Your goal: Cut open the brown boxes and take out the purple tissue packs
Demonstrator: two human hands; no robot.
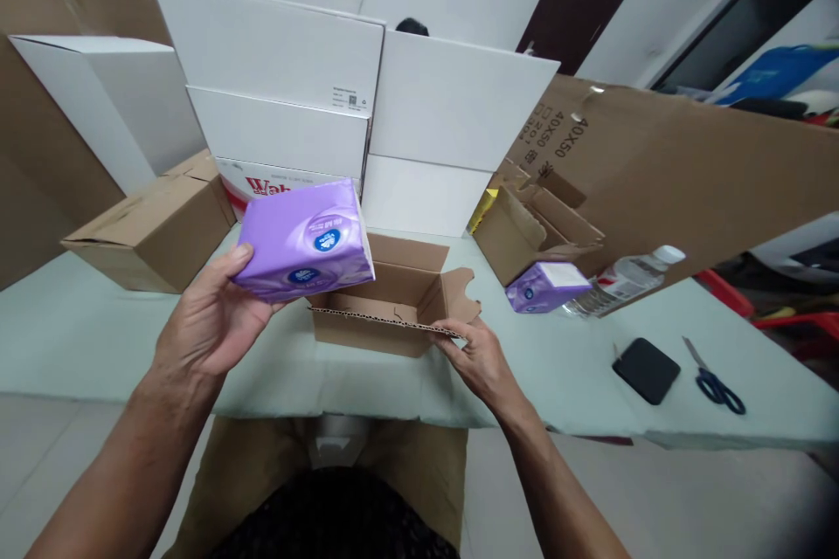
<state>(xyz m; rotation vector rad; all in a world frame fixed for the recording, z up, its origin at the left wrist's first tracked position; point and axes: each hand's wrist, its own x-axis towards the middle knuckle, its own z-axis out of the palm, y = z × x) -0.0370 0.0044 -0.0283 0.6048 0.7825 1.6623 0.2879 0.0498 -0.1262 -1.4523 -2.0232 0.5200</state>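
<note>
Purple tissue pack (301, 236) sits in my left hand (213, 319), raised above the table (557, 380) and slightly tilted. My thumb (239, 258) presses its left end, and the other fingers curl beneath, mostly hidden, so I cannot tell how far they are spread. Its right end juts free of my grip, showing 2 blue logos, and in my view overlaps the left part of an open cardboard box (367, 339). My right hand (481, 362) pinches that box's near flap (384, 320) at the right end, thumb and fingers closed on the edge, well apart from the pack. Farther right, a 2nd purple tissue pack (541, 290) lies just beside a clear plastic bottle (629, 279), with scissors (714, 386) nearer me.
</note>
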